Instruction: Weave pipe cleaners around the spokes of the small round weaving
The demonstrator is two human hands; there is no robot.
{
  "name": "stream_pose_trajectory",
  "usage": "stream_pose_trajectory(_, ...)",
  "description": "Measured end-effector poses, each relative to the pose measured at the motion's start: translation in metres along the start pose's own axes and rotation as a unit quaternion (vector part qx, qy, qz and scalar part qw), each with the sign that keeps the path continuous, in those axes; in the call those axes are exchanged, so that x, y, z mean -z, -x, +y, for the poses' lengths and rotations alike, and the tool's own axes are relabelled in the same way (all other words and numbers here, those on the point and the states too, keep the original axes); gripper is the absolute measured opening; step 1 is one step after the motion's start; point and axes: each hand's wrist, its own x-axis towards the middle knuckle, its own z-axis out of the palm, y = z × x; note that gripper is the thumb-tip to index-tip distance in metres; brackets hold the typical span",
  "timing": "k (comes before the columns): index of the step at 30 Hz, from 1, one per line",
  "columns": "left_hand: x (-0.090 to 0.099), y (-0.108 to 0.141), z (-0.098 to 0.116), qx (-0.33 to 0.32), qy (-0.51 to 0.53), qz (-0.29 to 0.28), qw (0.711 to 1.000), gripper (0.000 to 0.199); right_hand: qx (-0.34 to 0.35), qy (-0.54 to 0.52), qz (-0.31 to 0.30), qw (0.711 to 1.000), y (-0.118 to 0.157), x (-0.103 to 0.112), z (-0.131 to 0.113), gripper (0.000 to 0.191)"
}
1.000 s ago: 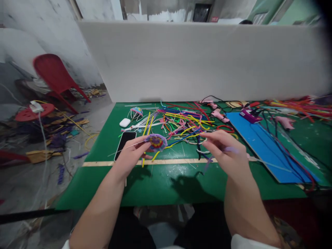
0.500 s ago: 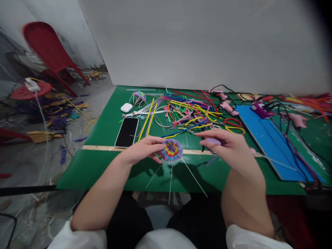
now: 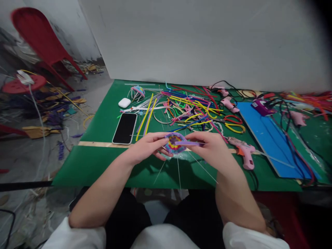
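Note:
My left hand (image 3: 151, 144) grips the left edge of a small round woven disc (image 3: 174, 144), striped in purple, blue, red and yellow rings. Thin pale spokes stick out of the disc toward me and to the sides. At its right edge my right hand (image 3: 207, 145) pinches a purple pipe cleaner (image 3: 190, 143), which lies across the front of the disc. Part of the strip is hidden by my right fingers. A pink glue gun (image 3: 243, 152) rests on the table just right of my right hand.
Beyond my hands lies a pile of coloured pipe cleaners (image 3: 193, 107). A phone (image 3: 125, 128) and a white case (image 3: 124, 102) are at the left. Scissors (image 3: 234, 123), a blue board (image 3: 269, 138) and a purple box (image 3: 263, 108) with cords are at the right.
My right hand has moved left to the disc, bringing the purple pipe cleaner across it. The glue gun it was covering now shows. The disc has tilted slightly; the view has shifted a little.

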Motion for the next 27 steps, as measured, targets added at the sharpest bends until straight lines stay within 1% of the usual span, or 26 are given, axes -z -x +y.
stream_pose_trajectory(2,0.004,0.001,-0.001,-0.024,0.01,-0.033,0.999,0.043,-0.002,-0.027,0.007,1.0,-0.002,-0.005,0.0,0.01)
stream_pose_trajectory(4,0.01,0.0,-0.003,-0.063,0.043,-0.063,0.995,0.043,-0.023,-0.061,0.047,0.997,-0.003,-0.006,0.0,0.008)
stream_pose_trajectory(6,0.014,0.0,-0.005,-0.114,0.079,-0.093,0.986,0.045,-0.045,-0.098,0.089,0.99,-0.003,-0.005,0.0,0.013)
stream_pose_trajectory(8,0.013,0.0,-0.007,-0.159,0.089,-0.112,0.977,0.05,-0.057,-0.126,0.116,0.983,-0.002,-0.003,-0.001,0.018)
stream_pose_trajectory(9,0.01,0.0,-0.008,-0.175,0.082,-0.108,0.975,0.053,-0.059,-0.132,0.128,0.981,-0.002,-0.004,-0.002,0.019)
stream_pose_trajectory(10,0.006,-0.001,-0.008,-0.184,0.068,-0.089,0.976,0.057,-0.059,-0.133,0.14,0.979,-0.002,-0.005,-0.003,0.019)
stream_pose_trajectory(11,0.001,-0.001,-0.008,-0.189,0.05,-0.058,0.979,0.059,-0.059,-0.131,0.149,0.978,-0.002,-0.007,-0.004,0.019)
stream_pose_trajectory(13,-0.01,-0.003,-0.008,-0.196,0.007,0.034,0.98,0.055,-0.056,-0.121,0.15,0.98,-0.003,-0.011,-0.007,0.019)
stream_pose_trajectory(15,-0.018,-0.005,-0.007,-0.202,-0.017,0.118,0.972,0.048,-0.04,-0.1,0.125,0.986,-0.003,-0.011,-0.009,0.016)
stream_pose_trajectory(17,-0.02,-0.007,-0.005,-0.209,-0.013,0.165,0.964,0.045,-0.005,-0.068,0.062,0.996,0.0,-0.001,-0.008,0.018)
stream_pose_trajectory(18,-0.02,-0.007,-0.004,-0.206,-0.007,0.175,0.963,0.045,0.023,-0.052,0.019,0.998,0.003,0.008,-0.005,0.025)
stream_pose_trajectory(19,-0.018,-0.006,-0.002,-0.199,-0.003,0.177,0.964,0.045,0.055,-0.039,-0.044,0.997,0.007,0.019,-0.002,0.035)
stream_pose_trajectory(20,-0.016,-0.005,-0.001,-0.187,-0.002,0.17,0.968,0.043,0.088,-0.029,-0.08,0.992,0.013,0.031,0.003,0.041)
stream_pose_trajectory(21,-0.013,-0.003,0.001,-0.17,-0.005,0.155,0.973,0.041,0.109,-0.021,-0.104,0.988,0.019,0.044,0.01,0.041)
stream_pose_trajectory(22,-0.01,-0.001,0.002,-0.149,-0.011,0.132,0.98,0.039,0.116,-0.019,-0.095,0.989,0.025,0.056,0.016,0.037)
stream_pose_trajectory(23,-0.008,0.001,0.003,-0.126,-0.02,0.104,0.986,0.038,0.114,-0.022,-0.073,0.991,0.03,0.065,0.023,0.033)
stream_pose_trajectory(24,-0.005,0.003,0.004,-0.104,-0.032,0.073,0.991,0.037,0.082,-0.03,-0.029,0.996,0.034,0.071,0.029,0.03)
stream_pose_trajectory(25,-0.004,0.005,0.005,-0.085,-0.046,0.044,0.994,0.036,0.035,-0.038,0.042,0.998,0.036,0.074,0.033,0.026)
stream_pose_trajectory(26,-0.003,0.006,0.005,-0.07,-0.061,0.017,0.996,0.036,0.0,-0.041,0.107,0.993,0.036,0.073,0.036,0.023)
stream_pose_trajectory(27,-0.002,0.007,0.005,-0.059,-0.077,-0.007,0.995,0.036,-0.019,-0.034,0.147,0.988,0.034,0.07,0.037,0.022)
